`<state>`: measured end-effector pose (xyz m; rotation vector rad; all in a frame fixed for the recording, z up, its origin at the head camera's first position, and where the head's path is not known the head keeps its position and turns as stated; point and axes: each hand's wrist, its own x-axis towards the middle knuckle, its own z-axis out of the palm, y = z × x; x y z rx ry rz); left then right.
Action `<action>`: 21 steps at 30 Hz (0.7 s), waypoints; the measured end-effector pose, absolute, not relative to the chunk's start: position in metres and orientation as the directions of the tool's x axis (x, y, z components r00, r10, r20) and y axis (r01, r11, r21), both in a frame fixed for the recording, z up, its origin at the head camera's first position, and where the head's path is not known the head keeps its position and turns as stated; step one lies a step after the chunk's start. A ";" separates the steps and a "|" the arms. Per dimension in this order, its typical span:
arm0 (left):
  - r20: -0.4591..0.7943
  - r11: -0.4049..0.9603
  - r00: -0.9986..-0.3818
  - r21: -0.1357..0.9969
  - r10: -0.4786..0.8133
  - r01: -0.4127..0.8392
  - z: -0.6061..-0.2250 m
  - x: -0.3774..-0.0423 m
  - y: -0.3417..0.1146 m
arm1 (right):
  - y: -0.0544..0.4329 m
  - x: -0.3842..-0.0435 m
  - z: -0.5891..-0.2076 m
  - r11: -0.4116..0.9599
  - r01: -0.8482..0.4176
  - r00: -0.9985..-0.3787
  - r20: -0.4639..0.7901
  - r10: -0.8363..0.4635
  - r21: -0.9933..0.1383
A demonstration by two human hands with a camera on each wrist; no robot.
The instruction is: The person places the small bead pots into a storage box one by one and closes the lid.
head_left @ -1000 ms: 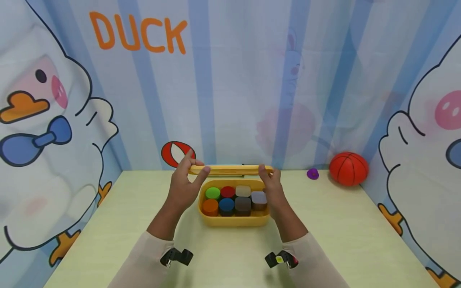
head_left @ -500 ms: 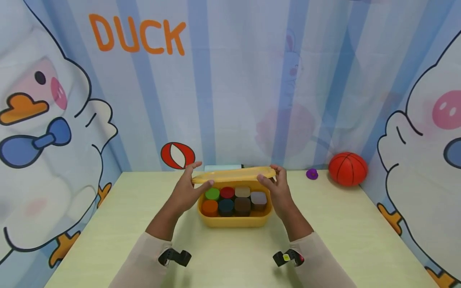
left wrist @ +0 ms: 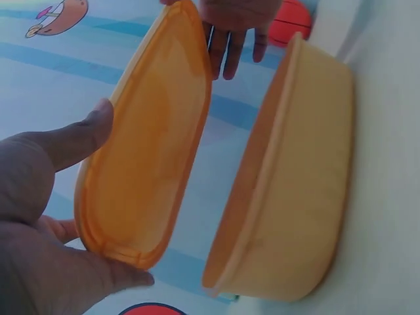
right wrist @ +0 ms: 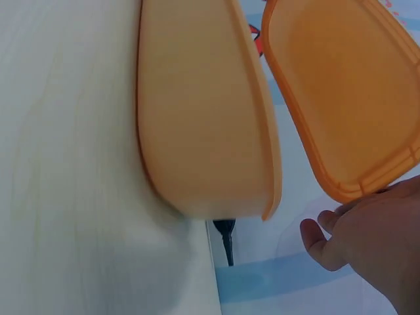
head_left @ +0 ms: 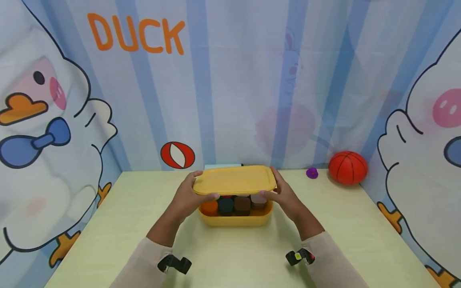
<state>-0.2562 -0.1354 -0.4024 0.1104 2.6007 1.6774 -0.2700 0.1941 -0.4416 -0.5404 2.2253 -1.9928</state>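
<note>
A yellow lid (head_left: 234,180) is held level across, tilted so its top faces me, above a yellow box (head_left: 235,221). My left hand (head_left: 185,198) grips its left end, thumb along the near edge and fingers at the end. At the right end my right hand (head_left: 288,198) holds it the same way. The left wrist view shows the lid's underside (left wrist: 147,144) apart from the box wall (left wrist: 302,170). Inside the box are an orange round piece (head_left: 209,208), a dark blue one (head_left: 226,207), a brown block (head_left: 242,205) and others partly hidden by the lid.
A red basketball (head_left: 348,168) and a small purple object (head_left: 312,173) sit at the table's back right. A pale blue flat object (head_left: 222,166) lies behind the lid. The box stands on a pale table (head_left: 144,200) before a duck-printed curtain (head_left: 234,80).
The lid has come down and turned from nearly edge-on to showing its top, now covering the back row of pieces. My right hand has shifted right.
</note>
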 end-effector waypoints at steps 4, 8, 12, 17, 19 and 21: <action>0.030 0.450 -0.999 0.892 0.038 0.044 -0.415 -0.249 -0.128 | 0.203 -0.271 -0.446 0.244 -0.155 -0.940 0.067 -0.334 -0.957; 0.072 0.503 -0.997 0.861 0.028 0.076 -0.428 -0.244 -0.122 | 0.207 -0.272 -0.451 0.333 -0.167 -0.942 0.050 -0.332 -0.928; 0.126 0.534 -0.990 0.834 0.055 0.136 -0.439 -0.241 -0.122 | 0.210 -0.272 -0.457 0.377 -0.199 -0.939 0.067 -0.336 -0.905; 0.155 0.568 -0.985 0.806 0.074 0.170 -0.449 -0.241 -0.124 | 0.211 -0.272 -0.463 0.450 -0.213 -0.939 0.055 -0.339 -0.867; 0.165 0.586 -0.983 0.790 0.075 0.178 -0.454 -0.241 -0.125 | 0.211 -0.272 -0.466 0.480 -0.214 -0.939 0.043 -0.342 -0.851; 0.177 0.595 -0.981 0.782 0.078 0.188 -0.458 -0.241 -0.125 | 0.211 -0.272 -0.468 0.503 -0.213 -0.938 0.032 -0.345 -0.837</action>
